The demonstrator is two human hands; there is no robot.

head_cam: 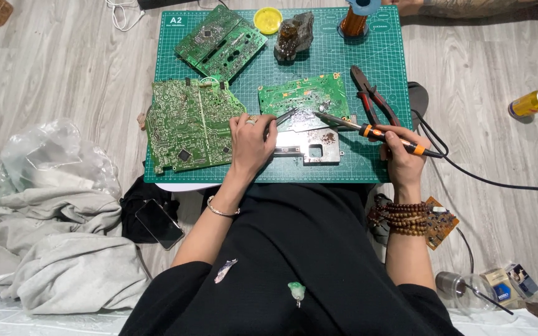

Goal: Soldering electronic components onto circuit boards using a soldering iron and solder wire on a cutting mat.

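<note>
1. Nearest the camera is a black garment, smooth and matte, with two small pendants lying on it.
2. On the wooden floor to the left lie a crumpled grey cloth, a flat black phone and a clear plastic bag.
3. The right wrist wears wooden bead strands, round and brown; a small brown board lies just beside them.
4. The right hand has its fingers clamped on a soldering iron with an orange-and-black grip. Its long axis runs nearly level, the metal tip pointing left and slightly away, onto the small green board. A black cord trails right from its handle.
5. The left hand holds its fingers together on thin metal tweezers, which point right and away toward the same board, close to the iron's tip.
6. Below that board lies a grey metal plate with square cut-outs.
7. All rest on a green gridded mat. A large green board lies left of the left hand; red-handled pliers lie to the right.
8. Farthest are another green board, a yellow lid, a rough dark lump and a copper wire spool.
</note>
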